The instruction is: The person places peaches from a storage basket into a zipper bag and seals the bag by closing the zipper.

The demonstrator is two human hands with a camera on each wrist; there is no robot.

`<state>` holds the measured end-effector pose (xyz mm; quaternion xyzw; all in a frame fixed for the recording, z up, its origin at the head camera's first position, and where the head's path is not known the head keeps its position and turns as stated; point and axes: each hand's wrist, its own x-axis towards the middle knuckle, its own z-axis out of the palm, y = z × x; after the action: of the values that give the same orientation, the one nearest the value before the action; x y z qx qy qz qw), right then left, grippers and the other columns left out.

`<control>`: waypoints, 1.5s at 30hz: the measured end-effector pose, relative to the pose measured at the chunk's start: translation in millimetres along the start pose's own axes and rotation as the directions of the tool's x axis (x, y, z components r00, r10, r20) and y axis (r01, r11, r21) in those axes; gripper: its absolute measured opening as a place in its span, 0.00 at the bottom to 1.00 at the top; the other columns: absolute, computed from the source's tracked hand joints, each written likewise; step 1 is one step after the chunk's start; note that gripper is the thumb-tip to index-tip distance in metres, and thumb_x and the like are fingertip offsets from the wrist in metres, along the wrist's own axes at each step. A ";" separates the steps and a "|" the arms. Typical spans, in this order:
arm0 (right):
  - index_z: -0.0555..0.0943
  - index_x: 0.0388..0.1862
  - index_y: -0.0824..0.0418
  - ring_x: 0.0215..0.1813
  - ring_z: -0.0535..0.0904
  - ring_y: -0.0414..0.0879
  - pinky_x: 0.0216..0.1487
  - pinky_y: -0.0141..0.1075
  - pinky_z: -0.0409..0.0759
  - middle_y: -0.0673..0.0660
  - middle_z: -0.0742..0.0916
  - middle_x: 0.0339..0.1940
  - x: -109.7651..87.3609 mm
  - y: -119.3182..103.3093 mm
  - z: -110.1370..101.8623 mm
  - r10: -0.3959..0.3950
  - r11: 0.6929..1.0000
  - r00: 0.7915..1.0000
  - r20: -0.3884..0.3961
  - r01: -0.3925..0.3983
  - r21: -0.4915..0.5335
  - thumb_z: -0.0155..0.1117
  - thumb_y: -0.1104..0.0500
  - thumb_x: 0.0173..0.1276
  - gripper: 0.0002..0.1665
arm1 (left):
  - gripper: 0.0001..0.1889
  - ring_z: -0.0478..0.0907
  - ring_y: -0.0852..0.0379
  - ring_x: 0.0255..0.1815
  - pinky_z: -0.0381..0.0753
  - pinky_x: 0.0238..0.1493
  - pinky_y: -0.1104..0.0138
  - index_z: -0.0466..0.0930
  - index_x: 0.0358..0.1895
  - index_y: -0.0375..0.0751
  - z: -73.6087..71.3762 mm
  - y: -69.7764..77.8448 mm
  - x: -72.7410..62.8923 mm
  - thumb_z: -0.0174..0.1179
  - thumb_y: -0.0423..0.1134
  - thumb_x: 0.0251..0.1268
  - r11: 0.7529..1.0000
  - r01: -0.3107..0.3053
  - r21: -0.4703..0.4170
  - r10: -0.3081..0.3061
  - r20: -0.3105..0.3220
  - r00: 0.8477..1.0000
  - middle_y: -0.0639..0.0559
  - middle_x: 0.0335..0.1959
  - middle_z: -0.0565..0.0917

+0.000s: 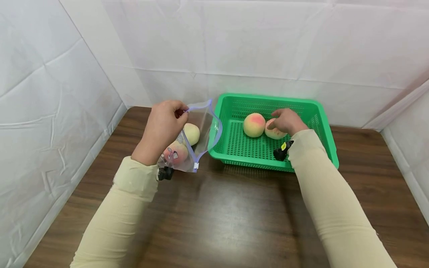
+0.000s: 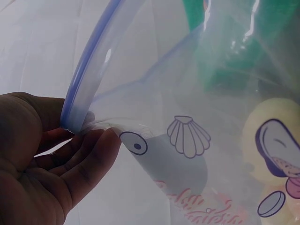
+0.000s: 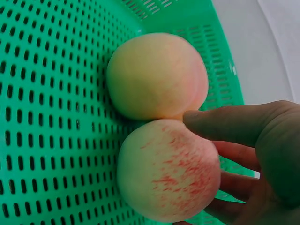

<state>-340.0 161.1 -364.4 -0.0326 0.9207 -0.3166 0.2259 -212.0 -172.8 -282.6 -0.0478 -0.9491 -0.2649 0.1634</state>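
Observation:
My left hand (image 1: 164, 126) pinches the top edge of a clear zip bag (image 2: 187, 108) with a purple seal and printed drawings. The bag's mouth gapes toward the basket. Inside it lie a pale yellow peach (image 1: 191, 134) and a pinkish peach (image 1: 175, 152). My right hand (image 1: 288, 121) reaches into a green plastic basket (image 1: 268, 97) and grips a red-streaked peach (image 3: 168, 173), thumb on its upper side and fingers around its far side. Another peach (image 3: 154, 75), yellow with a pink blush, sits right beside it.
The basket stands at the back of a dark wooden table (image 1: 228, 223), near a white-covered wall (image 1: 251, 44). Its slotted side comes close to the bag's mouth. White sheeting also lines both sides. A small black camera (image 1: 282, 150) sits at my right wrist.

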 end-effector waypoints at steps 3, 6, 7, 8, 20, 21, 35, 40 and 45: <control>0.61 0.75 0.61 0.73 0.59 0.65 0.64 0.59 0.69 0.68 0.63 0.75 0.3 6.5 2.2 0.012 1.000 1.000 0.026 -0.012 -0.004 0.61 0.55 0.68 0.39 | 0.11 0.81 0.50 0.34 0.80 0.39 0.59 0.87 0.40 0.35 -0.2 1.1 -0.9 0.54 0.32 0.63 1.000 0.005 -0.001 -0.005 0.008 1.000 0.43 0.33 0.86; 0.61 0.74 0.62 0.71 0.61 0.65 0.63 0.59 0.70 0.68 0.65 0.74 0.6 10.3 2.2 0.004 1.000 1.000 0.020 -0.004 -0.008 0.62 0.55 0.68 0.39 | 0.11 0.81 0.50 0.34 0.80 0.39 0.59 0.87 0.40 0.35 -0.3 2.3 -0.6 0.54 0.32 0.63 1.000 0.001 -0.005 -0.001 0.003 1.000 0.43 0.33 0.86; 0.61 0.74 0.62 0.71 0.62 0.65 0.62 0.59 0.71 0.68 0.65 0.73 0.5 10.7 1.8 0.001 1.000 1.000 0.017 -0.001 -0.010 0.62 0.55 0.67 0.39 | 0.11 0.81 0.50 0.34 0.80 0.38 0.59 0.87 0.40 0.35 -0.3 2.7 -0.4 0.54 0.32 0.63 1.000 0.000 -0.006 0.000 0.002 1.000 0.43 0.33 0.86; 0.62 0.74 0.62 0.70 0.63 0.65 0.61 0.58 0.71 0.68 0.66 0.73 0.3 10.8 1.4 -0.002 1.000 1.000 0.013 0.002 -0.011 0.62 0.55 0.67 0.38 | 0.11 0.81 0.50 0.34 0.80 0.38 0.59 0.87 0.40 0.35 -0.2 2.9 -0.3 0.54 0.32 0.63 1.000 -0.001 -0.007 0.001 -0.001 1.000 0.43 0.33 0.86; 0.62 0.74 0.62 0.70 0.63 0.65 0.61 0.58 0.71 0.68 0.67 0.72 -8.7 13.8 -8.7 -0.001 1.000 1.000 0.024 0.001 -0.023 0.61 0.55 0.68 0.38 | 0.11 0.81 0.50 0.35 0.80 0.39 0.58 0.87 0.40 0.36 2.5 4.4 0.6 0.53 0.32 0.62 1.000 -0.007 -0.001 0.007 -0.007 1.000 0.43 0.33 0.86; 0.62 0.74 0.62 0.70 0.63 0.65 0.61 0.59 0.71 0.68 0.67 0.72 -9.5 13.5 -9.4 -0.001 1.000 1.000 0.025 0.002 -0.025 0.61 0.55 0.68 0.38 | 0.11 0.81 0.50 0.35 0.81 0.39 0.58 0.87 0.39 0.36 2.7 4.4 0.7 0.53 0.32 0.62 1.000 -0.008 -0.001 0.008 -0.007 1.000 0.43 0.33 0.87; 0.64 0.73 0.59 0.67 0.66 0.63 0.59 0.57 0.72 0.67 0.68 0.72 -19.7 5.3 -19.1 -0.044 0.998 0.999 0.015 0.045 -0.047 0.63 0.54 0.67 0.37 | 0.11 0.82 0.50 0.35 0.81 0.40 0.59 0.87 0.39 0.37 4.0 4.4 1.5 0.54 0.32 0.62 1.000 -0.006 0.006 0.006 -0.002 1.000 0.44 0.33 0.87; 0.64 0.73 0.58 0.67 0.67 0.61 0.59 0.56 0.72 0.66 0.68 0.72 -25.0 -0.9 -22.0 -0.066 0.997 0.998 0.010 0.066 -0.040 0.63 0.54 0.67 0.37 | 0.11 0.81 0.50 0.36 0.80 0.40 0.58 0.87 0.40 0.36 4.3 3.8 3.1 0.54 0.32 0.62 1.000 0.001 0.008 -0.001 0.002 1.000 0.44 0.34 0.86; 0.65 0.72 0.55 0.67 0.67 0.60 0.59 0.55 0.72 0.64 0.69 0.72 -31.9 -8.1 -23.3 -0.083 0.996 0.997 0.006 0.083 -0.039 0.62 0.54 0.67 0.36 | 0.11 0.81 0.50 0.36 0.80 0.40 0.58 0.86 0.40 0.36 4.7 3.8 4.3 0.54 0.32 0.62 1.000 -0.002 0.003 0.002 0.003 1.000 0.44 0.33 0.86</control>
<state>-322.3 174.4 -330.7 -0.0758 0.9242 -0.3073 0.2139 -216.7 -167.1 -283.1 -0.0491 -0.9497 -0.2634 0.1622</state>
